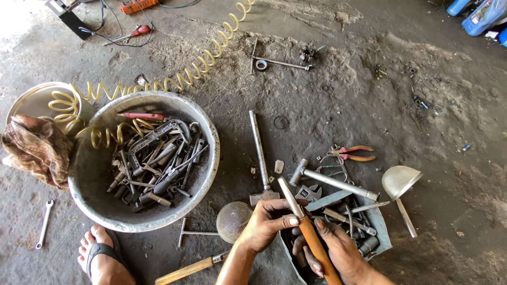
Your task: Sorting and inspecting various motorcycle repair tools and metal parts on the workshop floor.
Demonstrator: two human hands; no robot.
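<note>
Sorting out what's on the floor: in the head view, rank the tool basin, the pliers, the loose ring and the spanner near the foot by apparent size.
1. Basin, by far the largest.
2. Spanner and pliers: they look about the same length, and the pliers lie farther from the camera, so I will not rank them.
3. Ring, the smallest.

Top right corner: blue plastic containers on the floor, cut off by the frame edge; one bears a pale label with a touch of red, too small to make out. Beside them, a small white scrap. Top edge, left of centre: an orange box-like case, half out of view. Top left: a black, slab-shaped device with a pale end, cables trailing from it. No signs, no lit screens visible.
</note>
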